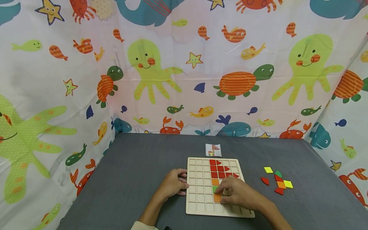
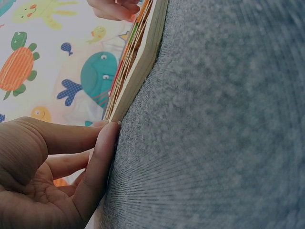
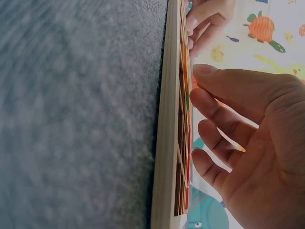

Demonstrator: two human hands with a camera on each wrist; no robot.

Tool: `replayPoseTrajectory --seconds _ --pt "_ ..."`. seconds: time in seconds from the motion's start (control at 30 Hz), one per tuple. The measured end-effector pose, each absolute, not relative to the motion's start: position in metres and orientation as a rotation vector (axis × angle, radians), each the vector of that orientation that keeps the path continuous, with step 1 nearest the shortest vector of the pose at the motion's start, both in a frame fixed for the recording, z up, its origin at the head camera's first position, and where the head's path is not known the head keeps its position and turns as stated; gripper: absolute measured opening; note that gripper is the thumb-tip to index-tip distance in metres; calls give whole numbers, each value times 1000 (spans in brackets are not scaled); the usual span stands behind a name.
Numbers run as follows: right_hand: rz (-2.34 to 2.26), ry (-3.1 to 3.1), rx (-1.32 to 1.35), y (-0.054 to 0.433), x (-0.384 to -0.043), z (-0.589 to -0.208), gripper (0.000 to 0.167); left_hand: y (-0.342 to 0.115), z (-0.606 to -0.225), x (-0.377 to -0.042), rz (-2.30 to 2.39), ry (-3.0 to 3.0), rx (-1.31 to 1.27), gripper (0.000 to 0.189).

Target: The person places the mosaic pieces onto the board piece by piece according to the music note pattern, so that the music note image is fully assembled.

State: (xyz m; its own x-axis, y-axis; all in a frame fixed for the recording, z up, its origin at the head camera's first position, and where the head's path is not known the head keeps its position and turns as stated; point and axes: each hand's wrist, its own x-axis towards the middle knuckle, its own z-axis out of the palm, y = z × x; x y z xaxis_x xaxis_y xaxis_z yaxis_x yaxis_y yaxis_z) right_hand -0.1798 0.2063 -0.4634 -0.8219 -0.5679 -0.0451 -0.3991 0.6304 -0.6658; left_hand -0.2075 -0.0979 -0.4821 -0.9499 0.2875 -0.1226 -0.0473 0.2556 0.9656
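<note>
A wooden grid board point(image 1: 198, 207) lies on the dark table, its squares partly filled with red, orange and green tiles. My left hand point(image 1: 173, 183) holds the board's left edge; in the left wrist view its thumb and a finger point(image 2: 102, 157) meet at that edge. Over the lower middle of the grid is my right hand point(image 1: 240, 193). Its fingertips are by a green tile point(image 1: 215, 189) and an orange tile point(image 1: 217, 198). In the right wrist view the right hand's fingers point(image 3: 214, 114) are loosely bent and apart from the thumb. Part of the grid is hidden under this hand.
Loose yellow, red, green and orange tiles point(image 1: 281, 184) lie on the table right of the board. A small pattern card point(image 1: 213, 150) sits just behind the board. A curtain point(image 1: 184, 115) printed with sea animals encloses the table's back and sides.
</note>
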Motion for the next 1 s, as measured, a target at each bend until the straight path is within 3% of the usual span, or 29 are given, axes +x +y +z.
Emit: replayPoseTrajectory --seconds 1.0 --pt "-943 2831 -432 274 -181 -458 31 -99 -483 -208 1756 2255 226 62"
